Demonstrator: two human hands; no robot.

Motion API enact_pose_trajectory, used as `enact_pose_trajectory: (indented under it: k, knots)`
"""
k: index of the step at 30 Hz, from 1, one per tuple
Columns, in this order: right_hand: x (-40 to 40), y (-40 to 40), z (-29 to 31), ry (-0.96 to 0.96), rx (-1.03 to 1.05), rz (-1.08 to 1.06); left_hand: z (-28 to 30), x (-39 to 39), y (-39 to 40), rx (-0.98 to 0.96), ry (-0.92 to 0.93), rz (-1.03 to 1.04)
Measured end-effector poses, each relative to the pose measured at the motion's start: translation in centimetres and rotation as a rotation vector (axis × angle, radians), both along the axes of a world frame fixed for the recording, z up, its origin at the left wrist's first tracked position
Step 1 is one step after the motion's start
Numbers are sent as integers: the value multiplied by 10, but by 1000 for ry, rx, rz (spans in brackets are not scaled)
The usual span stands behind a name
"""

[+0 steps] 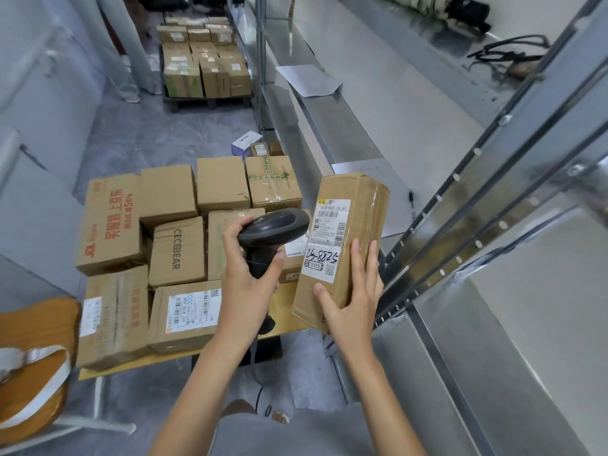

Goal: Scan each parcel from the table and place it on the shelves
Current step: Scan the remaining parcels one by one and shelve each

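the right hand [350, 302] clasps the parcel [342, 245] from below, label tilted toward the scanner [273, 233], which the left hand [248, 274] grips just beside it, likely to read the barcode.

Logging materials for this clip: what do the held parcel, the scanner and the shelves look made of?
Held parcel: brown corrugated cardboard, glossy clear tape, white paper label. Scanner: dark matte plastic, apparently, with soft highlights. Shelves: grey sheet metal, probably galvanised steel, with dull reflections and punched uprights.
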State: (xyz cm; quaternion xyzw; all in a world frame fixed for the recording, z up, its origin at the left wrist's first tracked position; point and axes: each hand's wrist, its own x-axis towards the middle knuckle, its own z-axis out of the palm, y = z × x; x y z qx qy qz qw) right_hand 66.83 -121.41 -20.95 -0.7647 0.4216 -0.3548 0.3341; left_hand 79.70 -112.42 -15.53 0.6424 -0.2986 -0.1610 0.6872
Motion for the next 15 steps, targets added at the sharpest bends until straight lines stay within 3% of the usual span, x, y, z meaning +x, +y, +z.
enact_pose_trajectory:
  k: [6,15]
  knots:
    - [-9,-2,6,9,25,-68,-1,4,-16,-23,7,-45]
    - [-33,21,27,-47,85,-309,2,8,-44,-20,42,-304]
